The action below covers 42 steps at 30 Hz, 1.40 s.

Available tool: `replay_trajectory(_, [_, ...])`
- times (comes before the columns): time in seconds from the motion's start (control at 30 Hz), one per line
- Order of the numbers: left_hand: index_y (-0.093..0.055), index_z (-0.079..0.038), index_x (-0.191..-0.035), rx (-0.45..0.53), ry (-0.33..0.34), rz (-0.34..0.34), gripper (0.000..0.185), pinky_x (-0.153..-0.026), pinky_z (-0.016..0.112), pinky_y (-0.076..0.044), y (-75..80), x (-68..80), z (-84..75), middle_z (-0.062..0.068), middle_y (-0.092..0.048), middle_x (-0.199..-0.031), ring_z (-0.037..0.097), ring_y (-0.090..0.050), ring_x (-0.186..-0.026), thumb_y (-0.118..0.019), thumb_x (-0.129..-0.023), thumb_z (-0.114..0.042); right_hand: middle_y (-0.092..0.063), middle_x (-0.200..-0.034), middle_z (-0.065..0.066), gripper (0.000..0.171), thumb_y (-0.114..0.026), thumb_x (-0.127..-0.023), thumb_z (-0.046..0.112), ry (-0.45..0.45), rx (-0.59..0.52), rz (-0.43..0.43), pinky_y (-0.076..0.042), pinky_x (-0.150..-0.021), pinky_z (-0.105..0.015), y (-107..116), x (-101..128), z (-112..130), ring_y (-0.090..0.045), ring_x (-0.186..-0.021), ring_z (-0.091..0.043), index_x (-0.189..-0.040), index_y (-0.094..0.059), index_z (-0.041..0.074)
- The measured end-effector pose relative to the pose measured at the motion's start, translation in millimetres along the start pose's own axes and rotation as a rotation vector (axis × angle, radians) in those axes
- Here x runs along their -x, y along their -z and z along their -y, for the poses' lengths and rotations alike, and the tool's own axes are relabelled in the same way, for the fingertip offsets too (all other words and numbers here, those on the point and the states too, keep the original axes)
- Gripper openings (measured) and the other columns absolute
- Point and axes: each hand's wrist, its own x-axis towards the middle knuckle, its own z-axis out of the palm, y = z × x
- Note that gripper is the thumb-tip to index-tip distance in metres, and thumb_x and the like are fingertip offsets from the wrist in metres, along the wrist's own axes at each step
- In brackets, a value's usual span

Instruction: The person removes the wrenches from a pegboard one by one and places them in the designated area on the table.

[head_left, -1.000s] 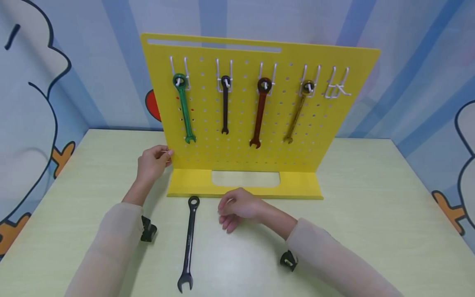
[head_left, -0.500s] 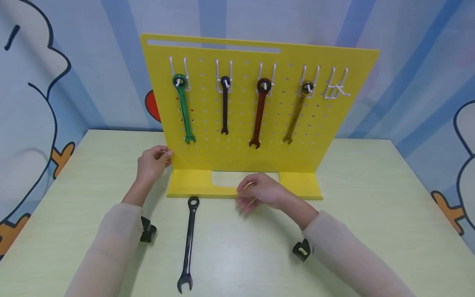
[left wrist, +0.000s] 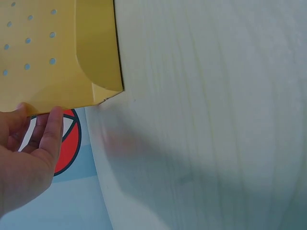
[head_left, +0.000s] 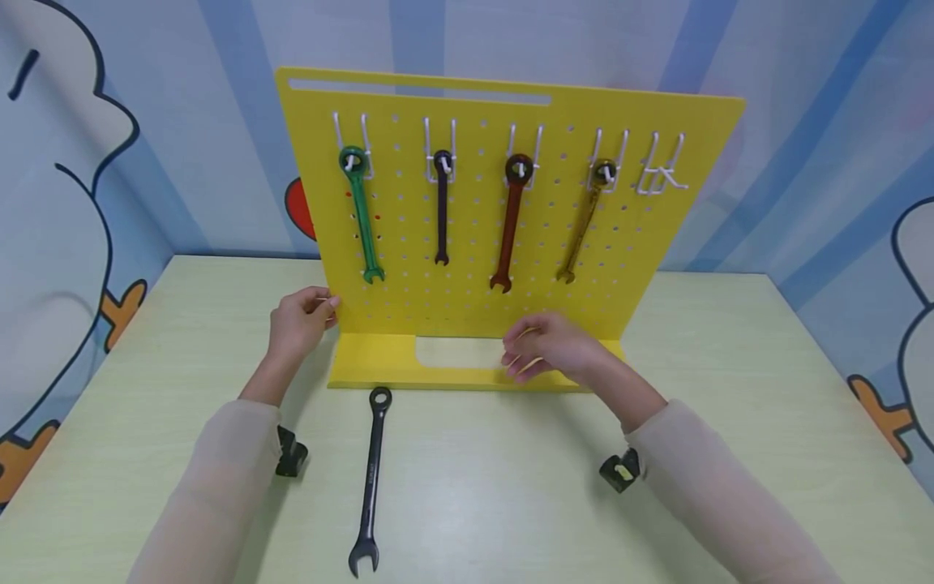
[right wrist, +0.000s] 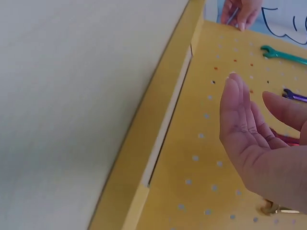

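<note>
The left hand [head_left: 297, 328] pinches the left edge of the pegboard [head_left: 467, 304] near its base, thumb and fingertips meeting the edge. The right hand [head_left: 550, 349] is relaxed, fingers loosely curved, thumb spaced away from them; it is positioned in front of the lower right part of the pegboard (contact with the base cannot be determined).

The dark wrench [head_left: 370, 478] lies on the table [head_left: 730, 405] between the two hands and nearer the person, ring end just beside the base, forked end toward the person.

Four wrenches hang by their ring ends. The green wrench [head_left: 365, 219] is above and right of the left hand. The purple wrench [head_left: 442, 215] is above and left of the right hand; the red-brown wrench [head_left: 510, 227], above and slightly left of it; the gold wrench [head_left: 582, 225], above and slightly right. The rightmost hook [head_left: 662, 166] is above and further right of that hand.
</note>
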Motion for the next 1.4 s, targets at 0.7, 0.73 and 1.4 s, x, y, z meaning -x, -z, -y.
replay_trajectory(0.7, [-0.059, -0.013, -0.118, -0.005, 0.009, -0.001, 0.037, -0.075, 0.029, -0.054, -0.4, -0.1, -1.7, 0.005, -0.059, -0.103, 0.019, -0.061, -0.087, -0.053, -0.089, -0.036, -0.048, -0.115, -0.024, 0.032, -0.044, -0.095, 0.0, 0.099, 0.011, -0.28, -0.047, -0.089, -0.042, 49, 18, 36, -0.053, -0.1, -0.033, -0.125, -0.037, -0.008])
replay_trajectory(0.73, [-0.059, -0.013, -0.118, -0.004, 0.01, -0.001, 0.037, -0.075, 0.029, -0.054, -0.4, -0.2, -1.5, 0.005, -0.059, -0.103, 0.018, -0.061, -0.087, -0.053, -0.089, -0.036, -0.048, -0.116, -0.023, 0.031, -0.044, -0.095, 0.0, 0.108, 0.012, -0.287, -0.047, -0.089, -0.042, 50, 18, 37, -0.053, -0.101, -0.033, -0.124, -0.037, -0.009])
replay_trajectory(1.4, [-0.059, -0.012, -0.116, -0.002, 0.0, -0.003, 0.036, -0.075, 0.029, -0.054, 0.5, -1.2, -0.4, 0.006, -0.059, -0.102, 0.019, -0.061, -0.087, -0.054, -0.089, -0.036, -0.05, -0.108, -0.01, 0.021, -0.051, -0.091, -0.002, 0.249, -0.056, -0.438, -0.05, -0.083, -0.03, 62, 37, 66, -0.052, -0.097, -0.023, -0.111, -0.047, -0.004])
